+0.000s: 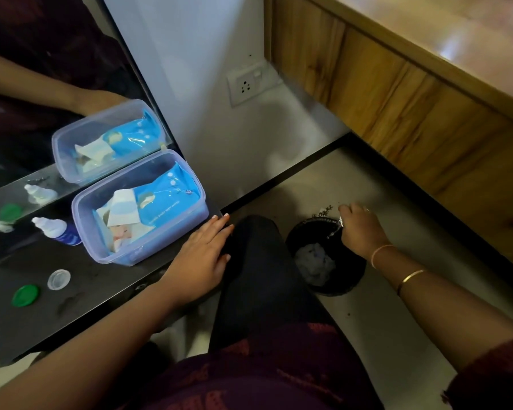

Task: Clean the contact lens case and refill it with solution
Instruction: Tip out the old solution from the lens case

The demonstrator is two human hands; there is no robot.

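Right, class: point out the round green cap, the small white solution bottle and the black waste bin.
Round green cap (25,295), head view, top face.
Small white solution bottle (52,228), head view, shoulder.
Black waste bin (301,235), head view, left rim.

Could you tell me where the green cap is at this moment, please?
The green cap lies on the dark shelf at the lower left of the head view, beside the clear cap and below the solution bottle.

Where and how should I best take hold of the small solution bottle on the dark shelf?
Grip the solution bottle around its blue body, coming from the front. It leans with its white tip to the left, and the plastic box stands close on its right.
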